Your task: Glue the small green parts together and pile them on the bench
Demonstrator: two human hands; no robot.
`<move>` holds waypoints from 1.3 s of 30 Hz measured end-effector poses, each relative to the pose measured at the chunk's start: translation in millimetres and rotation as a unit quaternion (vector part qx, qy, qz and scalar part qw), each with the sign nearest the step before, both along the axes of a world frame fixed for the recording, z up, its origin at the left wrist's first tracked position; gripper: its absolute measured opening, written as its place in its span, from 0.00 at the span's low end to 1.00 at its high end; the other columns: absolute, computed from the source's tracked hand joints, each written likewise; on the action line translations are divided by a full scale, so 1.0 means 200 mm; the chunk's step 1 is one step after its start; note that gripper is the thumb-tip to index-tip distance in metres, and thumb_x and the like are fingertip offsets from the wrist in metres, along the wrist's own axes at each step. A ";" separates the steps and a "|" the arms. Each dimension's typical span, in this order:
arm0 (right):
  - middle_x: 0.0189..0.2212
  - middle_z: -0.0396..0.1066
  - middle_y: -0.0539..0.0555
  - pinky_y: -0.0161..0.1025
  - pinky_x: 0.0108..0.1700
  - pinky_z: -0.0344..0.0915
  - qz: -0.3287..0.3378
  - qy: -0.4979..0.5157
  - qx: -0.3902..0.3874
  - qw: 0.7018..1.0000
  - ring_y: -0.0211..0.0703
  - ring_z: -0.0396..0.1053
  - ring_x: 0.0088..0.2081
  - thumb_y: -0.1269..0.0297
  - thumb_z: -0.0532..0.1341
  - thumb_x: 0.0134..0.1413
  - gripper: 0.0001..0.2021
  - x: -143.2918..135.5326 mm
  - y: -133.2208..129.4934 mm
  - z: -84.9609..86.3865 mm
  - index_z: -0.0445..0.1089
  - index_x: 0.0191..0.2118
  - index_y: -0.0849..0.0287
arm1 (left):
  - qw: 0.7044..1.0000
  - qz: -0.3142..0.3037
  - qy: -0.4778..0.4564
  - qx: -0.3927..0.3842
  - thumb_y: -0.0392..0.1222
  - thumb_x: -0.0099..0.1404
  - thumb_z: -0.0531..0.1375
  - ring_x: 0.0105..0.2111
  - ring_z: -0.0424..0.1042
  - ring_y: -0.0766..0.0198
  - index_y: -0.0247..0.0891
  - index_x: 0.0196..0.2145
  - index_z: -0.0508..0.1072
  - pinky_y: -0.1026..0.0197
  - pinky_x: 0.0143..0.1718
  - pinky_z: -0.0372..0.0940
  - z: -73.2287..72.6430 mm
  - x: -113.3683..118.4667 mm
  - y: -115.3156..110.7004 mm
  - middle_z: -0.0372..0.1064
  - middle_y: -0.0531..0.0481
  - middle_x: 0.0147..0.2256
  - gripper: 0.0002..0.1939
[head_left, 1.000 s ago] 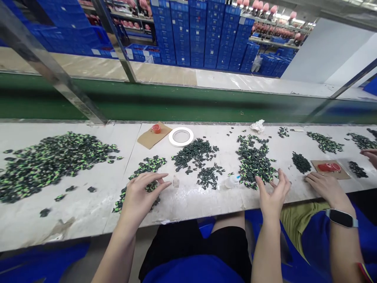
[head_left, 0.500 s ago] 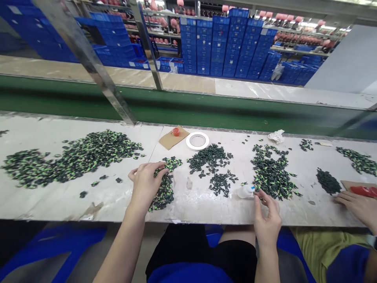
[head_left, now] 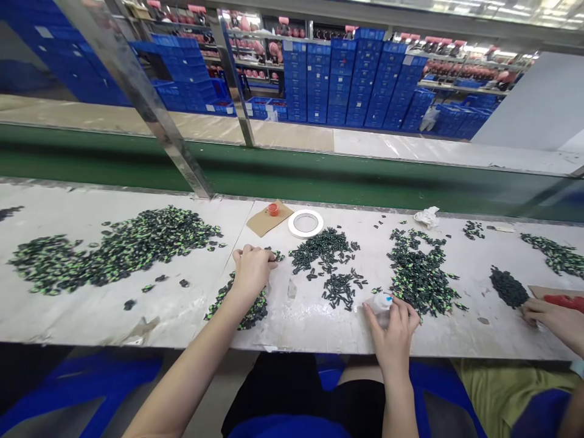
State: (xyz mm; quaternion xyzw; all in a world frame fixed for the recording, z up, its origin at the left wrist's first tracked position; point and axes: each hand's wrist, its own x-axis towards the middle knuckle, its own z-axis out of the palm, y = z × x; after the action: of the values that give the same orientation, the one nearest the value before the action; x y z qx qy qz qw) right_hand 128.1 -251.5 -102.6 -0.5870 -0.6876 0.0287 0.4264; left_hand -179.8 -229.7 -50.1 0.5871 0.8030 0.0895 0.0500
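My left hand point(head_left: 253, 267) is over the top of a small pile of black-and-green pieces point(head_left: 252, 312), its fingers bent together; what they hold, if anything, is hidden. My right hand point(head_left: 393, 328) has its thumb and fingers around a small white bottle with a blue tip point(head_left: 381, 302), which lies on the table. Just beyond that hand is a larger pile of black-and-green pieces point(head_left: 422, 274). Between my hands are heaps of plain dark pieces point(head_left: 326, 246). A white tape roll point(head_left: 293, 224) lies behind them, beside a red cup point(head_left: 273, 209) on brown cardboard point(head_left: 260, 224).
A long pile of black-and-green pieces point(head_left: 146, 243) covers part of the left table. At the right, another person's hand point(head_left: 554, 322) is beside a dark pile point(head_left: 508, 287). A metal post point(head_left: 159, 131) rises at the table's back edge, and crumpled tissue point(head_left: 427, 216) lies back right.
My left hand has moved right and slightly up, uncovering more of the small pile, which now spreads further left. My right hand has moved left from the large pile's edge onto the white bottle.
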 end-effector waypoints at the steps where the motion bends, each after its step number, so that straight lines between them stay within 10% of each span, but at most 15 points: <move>1: 0.43 0.70 0.63 0.56 0.49 0.61 0.014 0.028 -0.009 0.999 0.59 0.60 0.50 0.46 0.59 0.54 0.19 -0.01 -0.01 0.02 0.68 0.40 0.58 | 1.000 -0.008 -0.002 0.009 0.38 0.61 0.59 0.43 0.63 0.46 0.42 0.30 0.76 0.48 0.42 0.52 -0.02 0.00 0.00 0.75 0.42 0.34 0.06; 9: 0.32 0.74 0.54 0.42 0.39 0.67 0.030 0.275 -0.142 0.950 0.46 0.71 0.35 0.51 0.66 0.46 0.17 -0.03 -0.12 0.11 0.66 0.36 0.57 | 0.987 -0.076 -0.128 0.066 0.35 0.66 0.52 0.43 0.65 0.50 0.44 0.44 0.76 0.49 0.43 0.55 0.02 0.10 -0.13 0.75 0.44 0.37 0.14; 16: 0.22 0.68 0.51 0.36 0.26 0.61 0.054 0.377 -0.116 0.917 0.40 0.64 0.24 0.51 0.64 0.47 0.16 0.00 -0.10 0.07 0.70 0.30 0.61 | 0.889 -0.157 -0.424 0.076 0.39 0.61 0.60 0.39 0.73 0.56 0.46 0.33 0.79 0.52 0.45 0.63 -0.06 0.42 -0.28 0.78 0.50 0.35 0.07; 23: 0.16 0.62 0.48 0.34 0.22 0.57 0.066 0.376 -0.152 0.912 0.37 0.59 0.20 0.51 0.63 0.48 0.17 -0.06 -0.08 0.09 0.69 0.23 0.61 | 0.938 -0.084 -0.310 0.129 0.36 0.55 0.67 0.45 0.70 0.50 0.47 0.28 0.78 0.45 0.47 0.54 -0.17 0.51 -0.32 0.79 0.53 0.35 0.05; 39: 0.16 0.60 0.46 0.32 0.22 0.54 0.120 0.233 -0.245 0.934 0.35 0.56 0.20 0.56 0.63 0.50 0.14 -0.06 -0.11 0.13 0.69 0.23 0.61 | 0.919 -0.054 -0.366 0.138 0.39 0.59 0.64 0.43 0.74 0.55 0.45 0.43 0.74 0.48 0.48 0.56 -0.19 0.49 -0.36 0.80 0.52 0.33 0.13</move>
State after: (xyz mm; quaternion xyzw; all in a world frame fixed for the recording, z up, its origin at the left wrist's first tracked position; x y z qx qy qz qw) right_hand 115.6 -273.3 -76.5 -0.5631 -0.6063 0.3829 0.4108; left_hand -82.2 -301.7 -88.5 0.5565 0.6757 0.4051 0.2640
